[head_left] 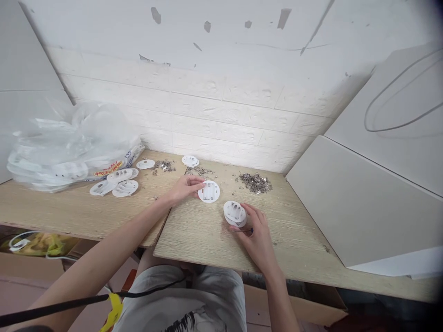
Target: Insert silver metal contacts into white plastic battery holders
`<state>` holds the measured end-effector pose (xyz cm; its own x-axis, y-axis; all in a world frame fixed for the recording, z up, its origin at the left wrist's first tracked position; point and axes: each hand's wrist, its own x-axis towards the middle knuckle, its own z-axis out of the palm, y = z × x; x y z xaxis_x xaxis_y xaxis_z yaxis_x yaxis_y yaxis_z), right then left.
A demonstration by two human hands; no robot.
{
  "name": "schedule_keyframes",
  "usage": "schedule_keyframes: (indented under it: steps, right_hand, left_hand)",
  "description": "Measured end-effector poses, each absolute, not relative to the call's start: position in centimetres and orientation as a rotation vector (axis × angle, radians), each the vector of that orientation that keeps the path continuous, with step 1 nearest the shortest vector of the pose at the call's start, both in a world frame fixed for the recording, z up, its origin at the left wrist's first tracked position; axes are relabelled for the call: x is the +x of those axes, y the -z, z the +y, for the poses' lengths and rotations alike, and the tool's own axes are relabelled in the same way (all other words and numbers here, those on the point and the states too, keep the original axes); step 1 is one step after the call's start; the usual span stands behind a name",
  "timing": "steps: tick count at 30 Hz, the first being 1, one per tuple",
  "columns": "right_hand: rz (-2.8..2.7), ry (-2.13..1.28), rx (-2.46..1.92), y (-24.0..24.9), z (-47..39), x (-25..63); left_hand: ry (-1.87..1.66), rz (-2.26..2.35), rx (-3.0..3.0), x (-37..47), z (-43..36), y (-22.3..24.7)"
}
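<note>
My left hand (pixel 187 189) pinches the left edge of a round white plastic piece (pixel 209 192) with a rectangular recess. To its right, my right hand (pixel 254 230) has its thumb and fingers around the right side of a small stack of round white pieces (pixel 235 213). A thin tool with a dark blue end (pixel 252 230) also lies between the right thumb and fingers. Small metal parts (pixel 256 182) form a heap behind my right hand.
Left on the table (pixel 194 240) are loose white discs (pixel 125 187) and a large clear plastic bag (pixel 76 147) of white pieces. Further small metal heaps (pixel 164 166) and more discs (pixel 190 160) lie near the wall. A grey-white panel (pixel 374 198) borders the right side.
</note>
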<state>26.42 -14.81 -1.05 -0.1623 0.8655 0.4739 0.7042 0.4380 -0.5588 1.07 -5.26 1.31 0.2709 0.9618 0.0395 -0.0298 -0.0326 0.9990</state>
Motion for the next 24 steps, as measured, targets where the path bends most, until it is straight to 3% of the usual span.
schedule_keyframes:
  steps: [12,24]
  right_hand:
    - [-1.852,-0.263,-1.27,1.1,-14.9,26.5]
    - [-1.805,-0.194,-1.263,1.8,-14.6,26.9]
  left_hand:
    - [-0.822,0.907,1.571,7.8,-6.2,-3.2]
    - [-0.929,1.067,1.939,10.0,-5.9,-1.9]
